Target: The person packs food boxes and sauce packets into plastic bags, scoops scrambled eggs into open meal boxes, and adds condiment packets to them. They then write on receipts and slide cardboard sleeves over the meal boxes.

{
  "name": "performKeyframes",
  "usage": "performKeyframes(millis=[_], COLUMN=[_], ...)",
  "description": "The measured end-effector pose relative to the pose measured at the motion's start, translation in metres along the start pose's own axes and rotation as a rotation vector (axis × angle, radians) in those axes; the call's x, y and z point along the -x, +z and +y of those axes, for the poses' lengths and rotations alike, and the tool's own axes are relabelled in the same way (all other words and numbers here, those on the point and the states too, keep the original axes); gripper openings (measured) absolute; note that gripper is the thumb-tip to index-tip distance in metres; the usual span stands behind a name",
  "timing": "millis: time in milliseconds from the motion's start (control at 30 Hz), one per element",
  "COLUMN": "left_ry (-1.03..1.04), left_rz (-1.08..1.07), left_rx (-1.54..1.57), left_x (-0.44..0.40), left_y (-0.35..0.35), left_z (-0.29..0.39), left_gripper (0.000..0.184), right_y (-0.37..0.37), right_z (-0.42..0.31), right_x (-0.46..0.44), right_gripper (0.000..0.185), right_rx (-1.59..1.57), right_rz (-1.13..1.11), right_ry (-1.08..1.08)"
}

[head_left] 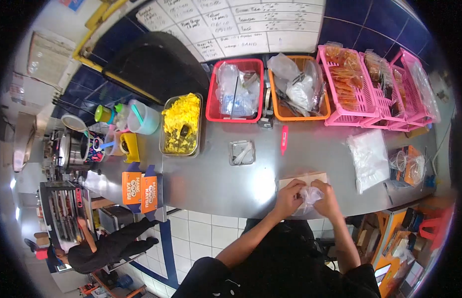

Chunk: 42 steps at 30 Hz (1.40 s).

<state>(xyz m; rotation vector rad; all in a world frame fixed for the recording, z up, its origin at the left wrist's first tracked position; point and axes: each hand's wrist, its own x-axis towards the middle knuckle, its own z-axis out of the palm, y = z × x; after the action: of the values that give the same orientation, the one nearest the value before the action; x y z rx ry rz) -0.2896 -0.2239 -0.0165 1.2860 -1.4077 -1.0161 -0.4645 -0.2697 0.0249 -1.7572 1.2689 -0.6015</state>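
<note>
At the steel counter's near edge, a crumpled clear plastic bag (308, 199) is bunched up between my two hands. My left hand (289, 198) has its fingers closed on the bag's left side. On the other side, the fingers of my right hand (327, 199) pinch the plastic. What the bag contains, if anything, I cannot make out. Just behind it lies a flat, pale brown piece of paper or card (305, 179), partly covered by my hands. A pink marker (284, 139) rests farther back, and a small clear tray (241, 152) with white items sits to the left.
Along the back stand a red basket (209, 99), an orange basket (301, 118) and pink baskets (350, 119) of packets. A stack of plastic bags (368, 159) lies right. Left are a container of yellow food (181, 119) and orange boxes (141, 191). Another person (107, 246) is at lower left.
</note>
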Motion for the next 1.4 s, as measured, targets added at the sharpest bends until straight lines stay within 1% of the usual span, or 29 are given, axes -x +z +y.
performKeyframes(millis=[33,67,100,133,167,200,233,300,333,367,433,500,567,600,633,667,700,767,900,933,1000,1033,1100,1167,1200,1267,1300,1333,1400], left_ry=[-0.031,-0.041,0.009,0.069,0.172,0.176,0.197,0.223,0.201,0.177,0.17,0.167,0.021,0.015,0.084,0.151,0.146,0.172,0.124,0.141,0.162,0.214,0.297,0.29,0.281,0.273,0.263,0.253,0.291], left_rz=[-0.086,-0.082,-0.173,-0.263,-0.24,-0.239,-0.289,-0.341,-0.378,-0.409,-0.414,-0.43,-0.602,-0.597,-0.41,-0.224,-0.219,-0.294,-0.438,-0.415,-0.416,-0.277,-0.204,-0.317,-0.367,-0.447,-0.46,-0.469,-0.459], left_rx=[-0.046,-0.018,-0.066,-0.12,-0.136,-0.115,-0.15,-0.163,-0.198,-0.234,-0.234,-0.247,-0.285,-0.272,-0.16,-0.049,-0.042,-0.016,-0.04,-0.035,-0.029,-0.007,0.054,-0.106,-0.152,-0.115,-0.17,-0.23,-0.262], left_x=[-0.006,-0.009,-0.013,-0.016,-0.018,-0.019,-0.018,-0.012,-0.01,-0.009,-0.003,-0.001,-0.001,0.0,-0.001,-0.001,0.001,0.002,0.003,0.002,-0.006,-0.012,-0.011,-0.002,0.001,0.006,0.005,0.003,0.003], left_y=[-0.013,-0.02,-0.026,-0.032,-0.04,-0.046,-0.05,-0.058,-0.063,-0.067,-0.077,-0.085,-0.086,-0.083,-0.081,-0.078,-0.077,-0.076,-0.078,-0.077,-0.084,-0.086,-0.085,-0.079,-0.077,-0.074,-0.075,-0.076,-0.074], left_z=[0.012,0.01,0.007,0.005,0.004,0.0,-0.004,-0.007,-0.008,-0.009,-0.013,-0.016,-0.018,-0.019,-0.021,-0.024,-0.028,-0.033,-0.034,-0.034,-0.025,-0.019,-0.013,-0.027,-0.033,-0.035,-0.034,-0.034,-0.039], left_gripper=[0.031,0.031,0.028,0.026,0.021,0.021,0.02,0.019,0.019,0.02,0.02,0.02,0.027,0.027,0.032,0.037,0.037,0.046,0.047,0.047,0.046,0.039,0.033,0.028,0.028,0.03,0.031,0.033,0.033], right_y=[-0.019,-0.037,-0.05,-0.061,-0.062,-0.048,-0.028,0.032,0.066,0.1,0.177,0.217,0.24,0.247,0.25,0.25,0.25,0.247,0.242,0.241,0.24,0.242,0.241,0.244,0.241,0.24,0.244,0.246,0.25], right_z=[-0.02,-0.044,-0.07,-0.097,-0.115,-0.131,-0.15,-0.16,-0.158,-0.147,-0.088,-0.087,-0.079,-0.074,-0.069,-0.068,-0.067,-0.067,-0.066,-0.064,-0.057,-0.057,-0.06,-0.042,-0.047,-0.048,-0.045,-0.039,-0.031], right_x=[-0.01,-0.018,-0.024,-0.033,-0.046,-0.066,-0.087,-0.134,-0.15,-0.167,-0.195,-0.209,-0.206,-0.203,-0.203,-0.203,-0.201,-0.202,-0.204,-0.204,-0.203,-0.201,-0.2,-0.203,-0.21,-0.21,-0.208,-0.211,-0.218], right_gripper=[0.026,0.027,0.027,0.024,0.022,0.021,0.021,0.022,0.023,0.02,0.017,0.013,0.013,0.013,0.013,0.012,0.012,0.014,0.02,0.02,0.015,0.015,0.015,0.023,0.032,0.036,0.033,0.033,0.035], right_rx=[0.131,0.263,0.286,0.358,0.426,0.525,0.618,0.291,0.132,0.178,0.571,0.859,0.795,0.729,0.734,0.687,0.638,0.618,0.528,0.523,0.37,0.365,0.328,0.3,0.461,0.452,0.272,0.272,0.254], right_rz=[-0.196,-0.399,-0.411,-0.421,-0.424,-0.272,-0.122,-0.13,-0.264,-0.413,-0.47,-0.615,-0.615,-0.611,-0.623,-0.635,-0.644,-0.641,-0.61,-0.595,-0.557,-0.531,-0.499,-0.557,-0.646,-0.653,-0.559,-0.523,-0.662], right_ry=[-0.006,-0.008,0.008,0.098,0.186,-0.019,-0.223,-0.23,-0.107,-0.234,-0.513,-0.417,-0.417,-0.422,-0.42,-0.344,-0.268,-0.26,-0.266,-0.251,-0.124,-0.106,-0.014,-0.058,-0.246,-0.22,-0.032,-0.019,-0.09])
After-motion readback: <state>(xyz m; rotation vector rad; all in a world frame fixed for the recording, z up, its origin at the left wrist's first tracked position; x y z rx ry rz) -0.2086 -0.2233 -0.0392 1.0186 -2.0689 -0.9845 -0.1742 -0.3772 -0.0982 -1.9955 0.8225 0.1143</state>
